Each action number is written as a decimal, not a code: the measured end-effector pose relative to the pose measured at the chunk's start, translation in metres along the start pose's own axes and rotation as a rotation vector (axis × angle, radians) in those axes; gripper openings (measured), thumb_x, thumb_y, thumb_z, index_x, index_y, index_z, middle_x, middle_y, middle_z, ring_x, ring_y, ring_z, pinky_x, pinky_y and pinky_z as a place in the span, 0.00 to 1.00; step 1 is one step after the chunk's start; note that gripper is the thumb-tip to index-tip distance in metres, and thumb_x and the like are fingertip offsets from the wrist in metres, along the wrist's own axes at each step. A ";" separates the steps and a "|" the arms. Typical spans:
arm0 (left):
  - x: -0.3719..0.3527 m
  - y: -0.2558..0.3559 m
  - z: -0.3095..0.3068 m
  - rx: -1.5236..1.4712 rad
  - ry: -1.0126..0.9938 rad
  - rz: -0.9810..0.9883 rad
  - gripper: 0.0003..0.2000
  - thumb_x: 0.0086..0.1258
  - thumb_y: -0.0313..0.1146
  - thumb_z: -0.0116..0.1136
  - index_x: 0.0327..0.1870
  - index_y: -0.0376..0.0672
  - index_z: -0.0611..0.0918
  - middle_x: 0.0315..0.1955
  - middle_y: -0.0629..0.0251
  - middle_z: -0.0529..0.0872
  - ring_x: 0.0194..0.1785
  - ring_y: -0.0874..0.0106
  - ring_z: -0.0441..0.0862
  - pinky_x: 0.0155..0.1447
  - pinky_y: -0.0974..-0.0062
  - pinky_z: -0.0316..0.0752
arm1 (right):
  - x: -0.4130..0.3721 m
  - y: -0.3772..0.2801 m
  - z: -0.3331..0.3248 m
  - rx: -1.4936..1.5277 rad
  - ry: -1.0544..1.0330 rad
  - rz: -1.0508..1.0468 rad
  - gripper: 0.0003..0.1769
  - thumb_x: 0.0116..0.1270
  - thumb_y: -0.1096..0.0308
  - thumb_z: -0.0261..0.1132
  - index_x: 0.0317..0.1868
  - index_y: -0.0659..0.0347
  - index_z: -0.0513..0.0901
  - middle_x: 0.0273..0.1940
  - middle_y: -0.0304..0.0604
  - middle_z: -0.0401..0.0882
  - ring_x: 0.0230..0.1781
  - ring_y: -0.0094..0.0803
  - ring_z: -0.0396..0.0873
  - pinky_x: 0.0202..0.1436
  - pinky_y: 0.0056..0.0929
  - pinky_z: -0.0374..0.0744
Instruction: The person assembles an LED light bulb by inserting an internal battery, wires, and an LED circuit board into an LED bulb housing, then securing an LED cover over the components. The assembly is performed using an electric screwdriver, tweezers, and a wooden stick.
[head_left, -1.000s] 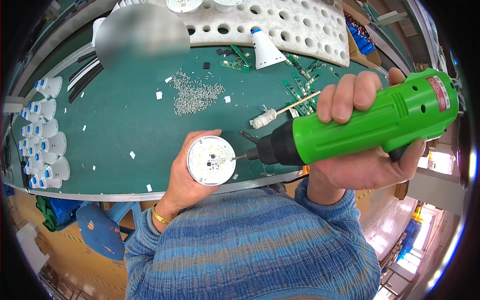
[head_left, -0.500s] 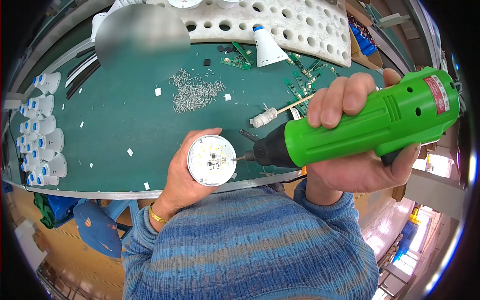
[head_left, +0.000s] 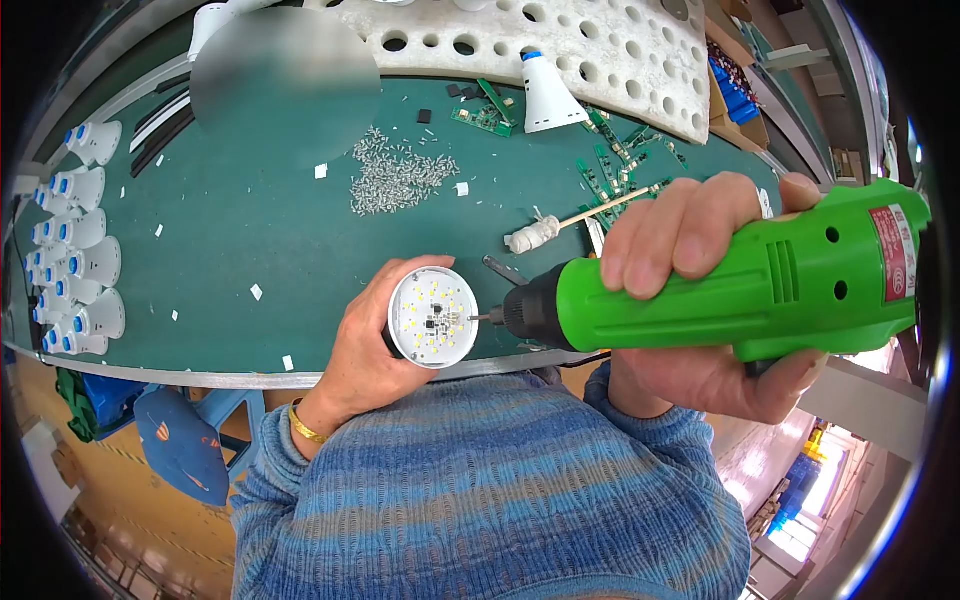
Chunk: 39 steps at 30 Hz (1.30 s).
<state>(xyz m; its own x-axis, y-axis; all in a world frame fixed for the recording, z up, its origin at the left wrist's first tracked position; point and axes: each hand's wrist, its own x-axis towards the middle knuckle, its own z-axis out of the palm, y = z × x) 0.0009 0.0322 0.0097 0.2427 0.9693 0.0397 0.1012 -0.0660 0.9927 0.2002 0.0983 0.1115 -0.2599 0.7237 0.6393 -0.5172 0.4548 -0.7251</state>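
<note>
My left hand (head_left: pixel 365 335) is wrapped round a white LED bulb (head_left: pixel 408 325), whose open face with a round circuit board and small yellow LEDs points up at me. In my right hand (head_left: pixel 680 235) is a green electric screwdriver (head_left: pixel 690 305) with a black nose, held nearly level. Its thin bit reaches over the right part of the board; whether the tip touches a screw is too small to tell. Beyond the bulb lies a heap of small silver screws (head_left: pixel 400 180). A stick with a white wrapped end (head_left: pixel 535 234) rests near the screwdriver's nose.
Several white bulb housings (head_left: pixel 100 262) with blue caps stand at the left edge. A white foam board with holes (head_left: pixel 620 60) lies at the back. One housing (head_left: pixel 550 95) stands before it, beside green circuit boards (head_left: pixel 485 118). A blue stool (head_left: pixel 185 440) is below left.
The screwdriver's rear end has swung down slightly, and the bulb sits a little further right in view. The whole scene has shifted slightly with the camera. Both hands keep their hold.
</note>
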 end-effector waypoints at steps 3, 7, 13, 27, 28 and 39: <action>0.000 0.001 0.000 0.001 0.015 0.014 0.32 0.43 0.23 0.71 0.55 0.40 0.74 0.47 0.59 0.80 0.50 0.63 0.80 0.55 0.70 0.73 | 0.000 -0.001 -0.001 -0.004 0.000 0.002 0.42 0.66 0.44 0.54 0.69 0.63 0.50 0.41 0.51 0.68 0.33 0.36 0.72 0.35 0.35 0.74; 0.000 0.001 0.001 -0.011 0.016 0.002 0.31 0.43 0.23 0.71 0.54 0.40 0.74 0.47 0.59 0.80 0.50 0.63 0.80 0.55 0.70 0.73 | 0.000 -0.003 0.003 -0.008 0.023 0.018 0.42 0.66 0.45 0.55 0.68 0.64 0.52 0.40 0.51 0.68 0.33 0.35 0.71 0.34 0.35 0.74; 0.000 0.001 0.001 -0.003 0.009 0.012 0.31 0.43 0.23 0.70 0.54 0.40 0.74 0.47 0.60 0.80 0.50 0.64 0.80 0.56 0.70 0.73 | 0.003 -0.002 0.002 -0.006 -0.023 0.003 0.41 0.66 0.45 0.55 0.67 0.66 0.54 0.40 0.51 0.67 0.33 0.35 0.71 0.33 0.34 0.73; -0.001 -0.003 0.000 -0.090 -0.039 -0.028 0.32 0.43 0.24 0.68 0.56 0.40 0.73 0.50 0.61 0.81 0.53 0.67 0.80 0.59 0.71 0.72 | 0.008 0.002 -0.004 0.082 -0.166 -0.031 0.45 0.62 0.44 0.60 0.67 0.67 0.55 0.39 0.49 0.66 0.33 0.34 0.70 0.32 0.32 0.72; -0.001 -0.003 0.000 -0.095 -0.042 -0.033 0.32 0.43 0.24 0.68 0.56 0.40 0.73 0.50 0.61 0.81 0.53 0.67 0.80 0.59 0.71 0.72 | 0.008 0.003 -0.005 0.088 -0.174 -0.043 0.45 0.62 0.44 0.60 0.67 0.67 0.54 0.39 0.48 0.66 0.33 0.33 0.70 0.32 0.32 0.72; 0.000 -0.003 -0.001 -0.157 -0.103 -0.034 0.32 0.42 0.21 0.69 0.55 0.35 0.73 0.50 0.60 0.80 0.51 0.71 0.80 0.57 0.74 0.72 | 0.004 -0.006 0.005 0.067 -0.073 0.057 0.45 0.62 0.45 0.60 0.68 0.66 0.52 0.39 0.48 0.66 0.33 0.33 0.70 0.33 0.33 0.73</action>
<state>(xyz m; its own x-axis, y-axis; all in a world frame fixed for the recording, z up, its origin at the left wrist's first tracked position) -0.0007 0.0322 0.0063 0.3403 0.9403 0.0017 -0.0388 0.0123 0.9992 0.1985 0.0953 0.1198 -0.3481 0.7067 0.6159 -0.5528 0.3759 -0.7437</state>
